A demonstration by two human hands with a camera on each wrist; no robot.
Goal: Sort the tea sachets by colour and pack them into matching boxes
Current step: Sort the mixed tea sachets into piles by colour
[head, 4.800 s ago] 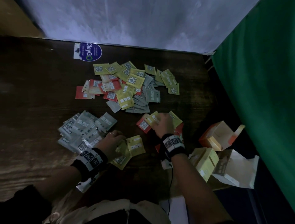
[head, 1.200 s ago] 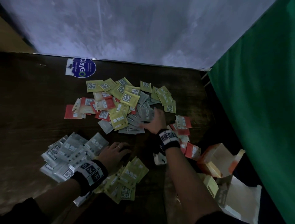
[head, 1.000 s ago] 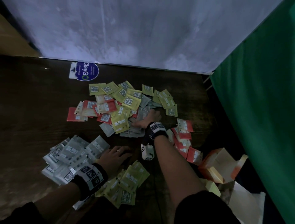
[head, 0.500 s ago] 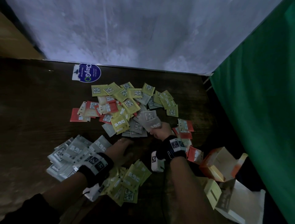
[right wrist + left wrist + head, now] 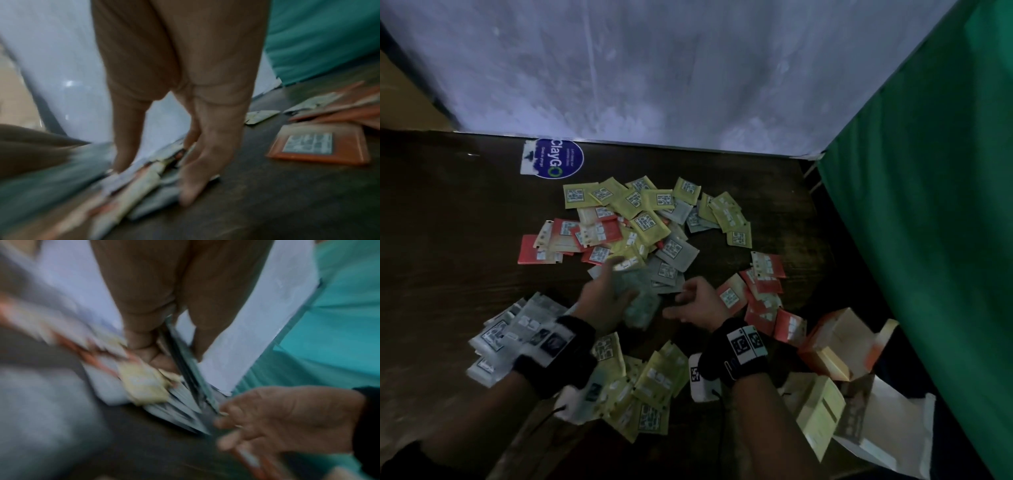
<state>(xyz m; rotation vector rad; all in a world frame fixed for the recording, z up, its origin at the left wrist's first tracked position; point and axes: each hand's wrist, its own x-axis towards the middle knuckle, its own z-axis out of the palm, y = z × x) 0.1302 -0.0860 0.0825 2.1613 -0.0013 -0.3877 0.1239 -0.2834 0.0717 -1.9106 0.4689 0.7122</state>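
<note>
My left hand pinches a few grey sachets just above the table, below the mixed pile of yellow, orange and grey sachets. The blurred left wrist view shows those grey sachets edge on between thumb and fingers. My right hand hovers beside them, fingers relaxed and holding nothing; its fingers point down at the pile's near edge. Sorted heaps lie around: grey at the left, yellow near me, orange at the right.
An open orange box, a yellow box and a pale open box stand at the table's right front corner. A green curtain hangs at the right, a white wall behind. A blue sticker marks the dark table.
My right hand picked grey sachets from the mixed pile and drew them back. They have passed to my left hand, which came up from the table; the right hand now holds nothing.
</note>
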